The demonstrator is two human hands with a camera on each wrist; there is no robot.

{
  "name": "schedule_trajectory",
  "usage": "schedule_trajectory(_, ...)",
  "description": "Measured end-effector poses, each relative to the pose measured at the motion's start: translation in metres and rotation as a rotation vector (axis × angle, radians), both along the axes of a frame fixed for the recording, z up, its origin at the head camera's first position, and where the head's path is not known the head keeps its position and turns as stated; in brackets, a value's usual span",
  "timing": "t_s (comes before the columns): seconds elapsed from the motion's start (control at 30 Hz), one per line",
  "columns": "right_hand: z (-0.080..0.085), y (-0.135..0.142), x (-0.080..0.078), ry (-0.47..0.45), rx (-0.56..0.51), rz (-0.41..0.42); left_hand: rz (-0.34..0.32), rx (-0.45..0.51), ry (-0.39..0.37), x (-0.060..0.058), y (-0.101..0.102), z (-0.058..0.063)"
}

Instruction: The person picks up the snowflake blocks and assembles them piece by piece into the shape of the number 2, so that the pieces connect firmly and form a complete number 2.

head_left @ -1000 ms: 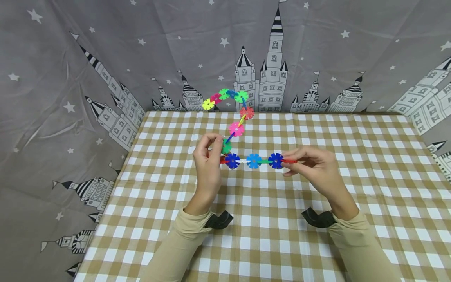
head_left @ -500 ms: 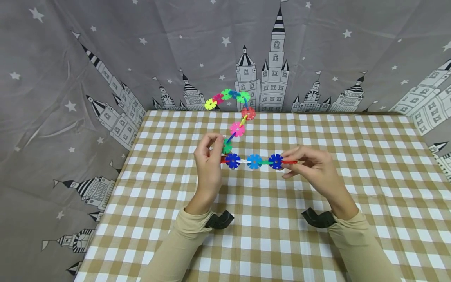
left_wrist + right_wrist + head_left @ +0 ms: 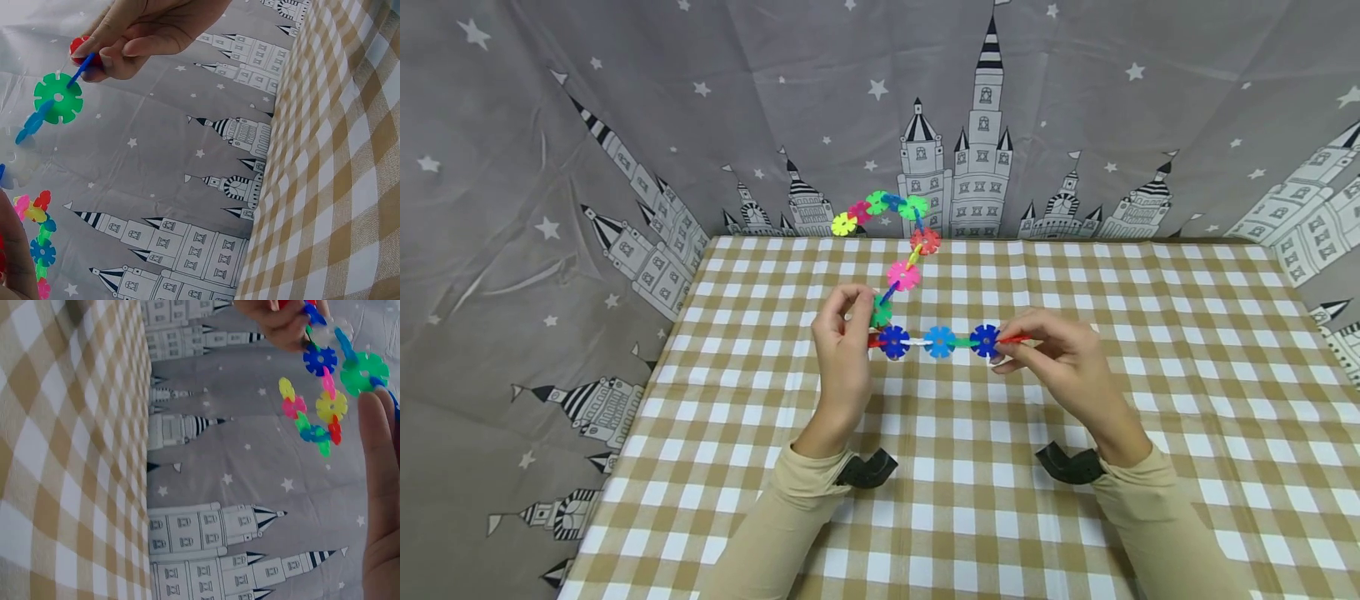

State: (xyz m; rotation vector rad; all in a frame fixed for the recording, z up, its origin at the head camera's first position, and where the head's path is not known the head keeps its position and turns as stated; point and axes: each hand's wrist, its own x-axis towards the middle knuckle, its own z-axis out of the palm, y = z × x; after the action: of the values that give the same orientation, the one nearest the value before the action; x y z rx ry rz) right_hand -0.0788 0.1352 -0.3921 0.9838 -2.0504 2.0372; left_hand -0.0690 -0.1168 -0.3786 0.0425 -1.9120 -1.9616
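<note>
A chain of interlocked snowflake discs hangs between the hands, light blue disc (image 3: pixel 940 342) midway along its straight stretch. My left hand (image 3: pixel 844 342) pinches a red disc (image 3: pixel 876 339), partly hidden by the thumb, beside a green disc (image 3: pixel 882 312). From there the chain bends away and curls through pink (image 3: pixel 903 276) to a yellow end disc (image 3: pixel 844 224). With thumb and fingers, my right hand (image 3: pixel 1052 346) pinches the red disc (image 3: pixel 1015 339) at the right end, joined to a dark blue disc (image 3: pixel 985 342). The left wrist view shows that red disc (image 3: pixel 78 47) between the right fingertips.
A brown-and-white checked cloth (image 3: pixel 970 467) covers the table below the hands. Behind and to the left hangs a grey curtain (image 3: pixel 820 92) printed with castles and stars. Black straps (image 3: pixel 868 468) sit at both wrists, over beige sleeves.
My right hand has shifted slightly left, its fingertips now closer to the dark blue disc. The left hand and the rest of the chain stay nearly where they were.
</note>
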Motion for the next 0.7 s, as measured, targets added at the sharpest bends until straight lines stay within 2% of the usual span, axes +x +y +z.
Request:
schedule_trajectory(0.17,-0.001,-0.002,0.001,0.054,-0.136,-0.036,-0.008,0.012,0.002,0.0,0.001,0.0)
schedule_trajectory(0.23,-0.002,-0.002,0.002,0.066,-0.154,-0.043,-0.013,0.021,0.002,-0.001,0.002,0.0)
schedule_trajectory(0.5,0.001,0.008,0.0,0.019,0.012,0.023,-0.013,0.029,0.004,0.0,0.002,0.002)
schedule_trajectory(0.7,0.002,0.01,-0.002,-0.031,-0.01,0.08,-0.038,0.037,-0.004,0.0,0.001,0.0)
